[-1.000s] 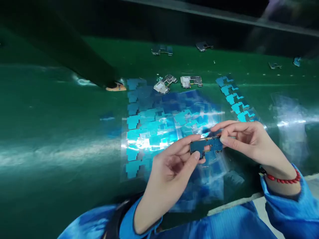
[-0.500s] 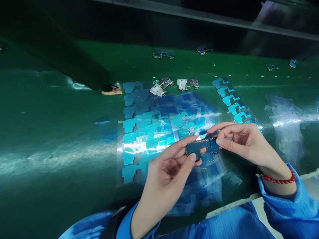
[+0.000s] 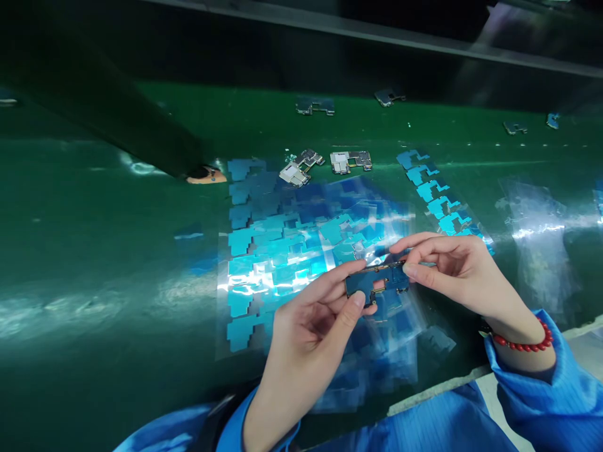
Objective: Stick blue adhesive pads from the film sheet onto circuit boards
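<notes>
Blue-faced circuit board (image 3: pixel 362 282) held between our two hands.
Our left hand (image 3: pixel 311 326) clamps the near-left end, thumb on the face; our right hand (image 3: pixel 456 267) pinches the opposite end at its edge. Over the last second our grip has not changed, only the view has shifted; we judge this a steady hold. Blue film sheets (image 3: pixel 273 232) spread beneath and beyond our hands; silvery boards (image 3: pixel 351 161) lie farther ahead.

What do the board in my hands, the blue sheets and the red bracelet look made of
Circuit board: probably rigid laminate with metal parts, from its flat blue face and goldish edges. Blue sheets: likely thin plastic film, glossy, see-through at the edges. Red bracelet: shiny beads; plastic, glass or stone, can't tell.
</notes>
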Motion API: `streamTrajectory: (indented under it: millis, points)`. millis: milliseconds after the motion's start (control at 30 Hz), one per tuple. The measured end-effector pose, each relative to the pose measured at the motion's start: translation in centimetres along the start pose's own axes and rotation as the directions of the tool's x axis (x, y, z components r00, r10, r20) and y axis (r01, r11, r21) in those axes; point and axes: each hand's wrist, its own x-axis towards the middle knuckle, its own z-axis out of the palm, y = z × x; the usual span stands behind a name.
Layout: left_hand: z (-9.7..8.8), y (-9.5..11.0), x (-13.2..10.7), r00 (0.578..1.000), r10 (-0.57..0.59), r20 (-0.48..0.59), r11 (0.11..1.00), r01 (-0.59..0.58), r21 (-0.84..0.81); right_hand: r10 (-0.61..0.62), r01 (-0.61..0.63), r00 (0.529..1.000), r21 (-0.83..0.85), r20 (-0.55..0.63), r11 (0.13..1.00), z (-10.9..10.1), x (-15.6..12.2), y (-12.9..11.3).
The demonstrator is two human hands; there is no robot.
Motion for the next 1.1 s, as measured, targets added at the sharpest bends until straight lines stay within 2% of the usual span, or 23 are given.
streamTrajectory:
  millis: [100, 300, 400, 600, 1100]
  points:
    - [0.1, 0.0, 0.0, 1.000, 0.003, 0.006, 1.000, -0.002, -0.022, -0.019, 0.019, 1.000, 0.015, -0.004, 1.000, 0.0, 0.0, 0.1]
    - [-0.6, -0.9, 0.5, 0.990, 0.097, 0.103, 0.994, -0.091, -0.064, -0.035, 0.035, 0.999, 0.032, -0.027, 0.999, 0.1, 0.0, 0.3]
    - [-0.6, -0.9, 0.6, 0.990, 0.096, 0.108, 0.993, -0.088, -0.073, -0.036, 0.037, 0.999, 0.028, -0.031, 0.999, 0.2, 0.0, 0.4]
    - [0.1, -0.1, 0.1, 1.000, -0.007, -0.008, 0.999, 0.007, -0.034, -0.026, 0.027, 0.998, 0.021, -0.054, 0.999, 0.5, 0.0, 0.3]
    - [0.1, 0.2, 0.1, 0.999, -0.045, -0.007, 0.999, 0.044, -0.030, -0.039, 0.038, 0.996, -0.021, -0.083, 0.999, 0.6, 0.0, 0.7]
